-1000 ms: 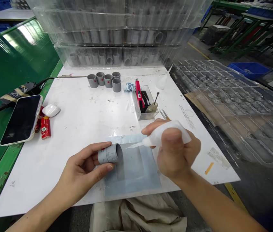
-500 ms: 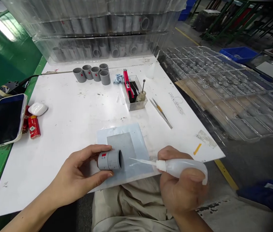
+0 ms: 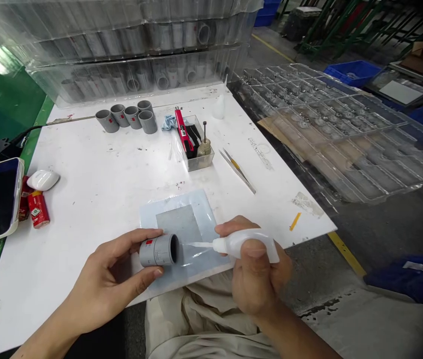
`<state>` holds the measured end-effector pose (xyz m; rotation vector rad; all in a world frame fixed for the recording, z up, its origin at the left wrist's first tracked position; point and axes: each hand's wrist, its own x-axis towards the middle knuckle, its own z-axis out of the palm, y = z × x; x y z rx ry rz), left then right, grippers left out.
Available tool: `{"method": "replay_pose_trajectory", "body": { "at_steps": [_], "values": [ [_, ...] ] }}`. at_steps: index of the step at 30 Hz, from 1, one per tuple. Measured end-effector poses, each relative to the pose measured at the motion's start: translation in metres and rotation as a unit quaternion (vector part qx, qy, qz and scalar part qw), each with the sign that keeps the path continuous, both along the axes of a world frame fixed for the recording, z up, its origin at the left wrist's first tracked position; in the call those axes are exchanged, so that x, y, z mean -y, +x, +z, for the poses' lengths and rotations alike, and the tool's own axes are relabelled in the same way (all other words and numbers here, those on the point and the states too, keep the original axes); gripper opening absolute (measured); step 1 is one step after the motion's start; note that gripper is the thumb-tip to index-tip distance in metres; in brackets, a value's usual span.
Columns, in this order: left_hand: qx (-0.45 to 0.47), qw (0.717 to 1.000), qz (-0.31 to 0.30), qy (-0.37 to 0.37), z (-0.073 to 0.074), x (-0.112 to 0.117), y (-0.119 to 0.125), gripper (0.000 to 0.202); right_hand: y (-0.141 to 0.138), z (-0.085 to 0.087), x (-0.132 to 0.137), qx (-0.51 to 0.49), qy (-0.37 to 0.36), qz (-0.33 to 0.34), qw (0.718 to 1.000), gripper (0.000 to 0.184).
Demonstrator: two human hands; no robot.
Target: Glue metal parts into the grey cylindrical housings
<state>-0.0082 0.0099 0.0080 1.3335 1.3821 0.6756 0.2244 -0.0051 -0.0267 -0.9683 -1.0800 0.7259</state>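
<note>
Lying on its side, a short grey plastic pipe coupling is gripped between thumb and fingers of the left hand, above the near edge of the white worktop. Its wall is smooth and matte, a small red label is borne on it, and its open round mouth is turned to the right. A soft translucent white squeeze bottle is clasped in the closed right hand, and its long tapered nozzle is pointed at the mouth of the coupling, the tip just beside the rim. Beneath both, a glossy clear film sheet with a grey square under it is spread flat. Further back, a cluster of like grey couplings is stood upright, near a clear rectangular box.
</note>
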Motion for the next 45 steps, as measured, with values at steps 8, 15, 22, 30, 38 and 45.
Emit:
{"method": "replay_pose_trajectory", "body": {
  "at_steps": [8,15,22,30,38,45],
  "values": [
    [-0.001,1.000,-0.010,0.004,0.000,-0.001,0.000,0.036,-0.004,0.000,-0.002,-0.002,-0.011,-0.003,1.000,0.029],
    [0.001,0.999,-0.042,0.019,-0.003,-0.003,-0.005,0.036,-0.004,0.000,-0.003,-0.006,-0.007,0.011,1.000,0.025],
    [-0.013,0.999,-0.037,0.031,-0.006,-0.001,-0.006,0.036,-0.001,0.000,-0.001,-0.014,-0.014,0.031,0.999,0.028],
    [-0.016,0.998,-0.046,0.035,-0.005,-0.002,-0.006,0.037,-0.001,-0.002,0.000,-0.013,-0.012,0.037,0.999,0.029],
    [-0.033,0.991,-0.102,0.075,-0.012,-0.006,-0.014,0.043,0.002,0.001,0.003,-0.023,-0.039,0.053,0.998,0.033],
    [0.033,0.986,-0.101,0.125,-0.014,-0.007,-0.011,0.043,0.003,0.014,-0.002,-0.063,-0.100,0.033,0.992,0.040]
  ]
}}
